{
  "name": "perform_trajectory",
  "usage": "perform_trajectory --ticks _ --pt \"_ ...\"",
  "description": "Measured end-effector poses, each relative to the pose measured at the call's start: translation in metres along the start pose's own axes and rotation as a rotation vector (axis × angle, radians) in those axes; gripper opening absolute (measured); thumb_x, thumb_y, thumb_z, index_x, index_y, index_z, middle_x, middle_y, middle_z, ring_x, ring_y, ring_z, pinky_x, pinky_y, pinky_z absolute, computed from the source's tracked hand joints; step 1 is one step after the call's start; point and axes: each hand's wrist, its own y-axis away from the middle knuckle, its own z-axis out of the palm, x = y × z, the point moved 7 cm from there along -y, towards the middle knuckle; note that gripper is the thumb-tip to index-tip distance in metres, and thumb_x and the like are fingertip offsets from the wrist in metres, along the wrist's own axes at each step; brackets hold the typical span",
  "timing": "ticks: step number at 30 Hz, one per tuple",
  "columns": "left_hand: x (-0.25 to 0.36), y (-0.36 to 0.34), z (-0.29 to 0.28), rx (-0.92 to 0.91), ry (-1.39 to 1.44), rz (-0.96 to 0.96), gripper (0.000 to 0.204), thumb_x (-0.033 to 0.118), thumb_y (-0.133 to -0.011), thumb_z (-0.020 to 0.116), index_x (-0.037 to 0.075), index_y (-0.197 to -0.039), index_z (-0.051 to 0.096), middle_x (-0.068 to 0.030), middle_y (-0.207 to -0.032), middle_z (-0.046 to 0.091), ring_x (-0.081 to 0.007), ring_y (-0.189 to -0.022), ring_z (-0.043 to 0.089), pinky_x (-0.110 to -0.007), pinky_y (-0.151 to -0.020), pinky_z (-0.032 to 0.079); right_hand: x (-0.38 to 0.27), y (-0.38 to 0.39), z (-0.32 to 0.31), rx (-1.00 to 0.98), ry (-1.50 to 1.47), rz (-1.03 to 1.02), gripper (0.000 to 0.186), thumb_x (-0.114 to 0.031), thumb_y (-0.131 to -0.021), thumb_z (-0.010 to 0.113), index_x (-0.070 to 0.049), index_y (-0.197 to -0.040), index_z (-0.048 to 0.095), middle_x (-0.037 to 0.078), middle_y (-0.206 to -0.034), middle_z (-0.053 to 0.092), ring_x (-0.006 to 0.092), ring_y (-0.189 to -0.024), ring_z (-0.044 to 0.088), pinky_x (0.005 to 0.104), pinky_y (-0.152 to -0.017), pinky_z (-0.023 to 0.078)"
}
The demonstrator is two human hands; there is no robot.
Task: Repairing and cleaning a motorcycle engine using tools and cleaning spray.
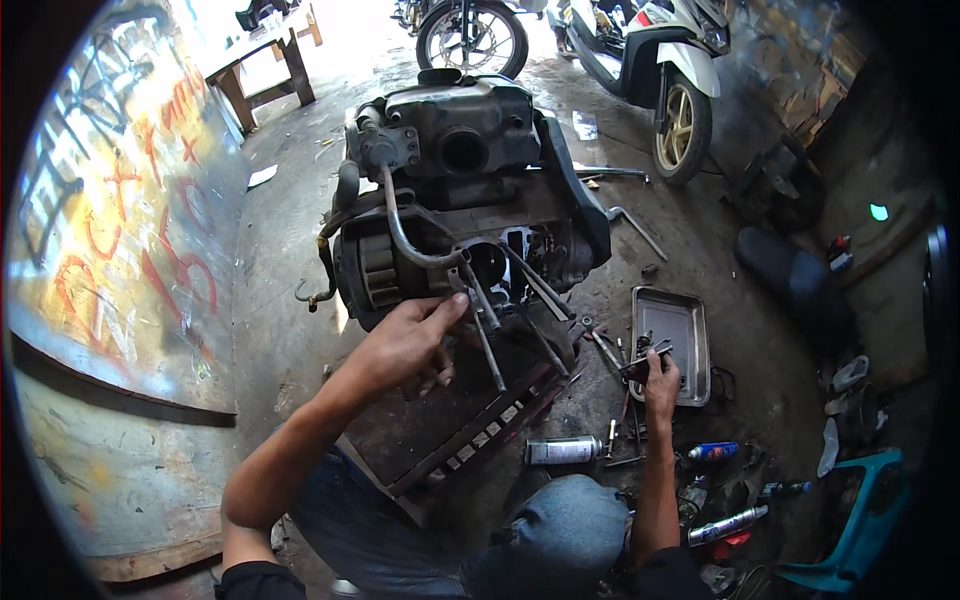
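My left hand is closed at the lower end of a curved metal pipe, thumb and forefinger at its flange. That pipe runs down the front of a partly dismantled engine. Several long metal studs stick out toward me around an open bore. To the right, my right hand is closed over a metal tray, pinching something dark and metallic whose kind I cannot make out. Small metal parts lie in the tray beneath it.
The engine sits on a low dark stand. Around my knees lie a spray can, a blue can and wrenches. A teal plastic stool stands right; a scooter and motorcycle wheel stand beyond. A painted wall borders the left.
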Motion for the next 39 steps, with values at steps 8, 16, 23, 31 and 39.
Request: perform_trajectory --ticks 8,16,23,31,39 --pt "-0.022 -0.018 0.018 -0.174 0.429 0.011 0.041 0.047 -0.100 0.052 0.008 -0.110 0.059 -0.0074 -0.097 0.064 -0.0069 -0.053 0.050 -0.016 -0.035 0.034 -0.235 0.117 0.044 -0.154 -0.379 -0.280 0.021 -0.013 -0.095 0.066 0.002 -0.109 0.061 0.010 -0.088 0.070 0.0162 -0.077 0.070 0.0297 -0.070 0.059" --pt "-0.015 -0.018 0.028 -0.263 0.714 0.022 0.031 0.040 -0.099 0.053 0.011 -0.107 0.060 -0.0005 -0.093 0.058 -0.0065 -0.061 0.046 -0.015 -0.039 0.029 -0.229 0.101 0.101 -0.224 -0.575 -0.217 0.022 -0.011 -0.094 0.067 -0.001 -0.112 0.057 0.012 -0.097 0.070 0.0176 -0.084 0.071 0.0310 -0.071 0.061" --pt "-0.019 -0.021 0.032 -0.296 0.880 0.043 0.032 0.044 -0.095 0.061 0.014 -0.105 0.060 0.0007 -0.091 0.058 -0.0060 -0.063 0.046 -0.017 -0.043 0.031 -0.229 0.102 0.124 -0.239 -0.578 -0.179 0.019 -0.011 -0.093 0.069 -0.001 -0.106 0.059 0.009 -0.091 0.069 0.0148 -0.077 0.070 0.0284 -0.063 0.061" --pt "-0.022 -0.021 0.036 -0.270 0.870 0.055 0.037 0.051 -0.095 0.061 0.017 -0.108 0.060 0.0023 -0.095 0.057 -0.0068 -0.066 0.046 -0.020 -0.050 0.034 -0.217 0.096 0.134 -0.247 -0.638 -0.193 0.019 -0.011 -0.094 0.068 -0.001 -0.105 0.057 0.008 -0.090 0.070 0.0147 -0.076 0.070 0.0287 -0.063 0.061" --pt "-0.020 -0.014 0.030 -0.237 0.678 0.100 0.044 0.053 -0.098 0.054 0.010 -0.108 0.059 0.0024 -0.089 0.059 -0.0083 -0.066 0.049 -0.021 -0.049 0.037 -0.217 0.117 0.158 -0.341 -0.628 -0.088 0.023 -0.018 -0.097 0.065 -0.001 -0.112 0.067 0.004 -0.094 0.069 0.0084 -0.080 0.065 0.0237 -0.071 0.055"
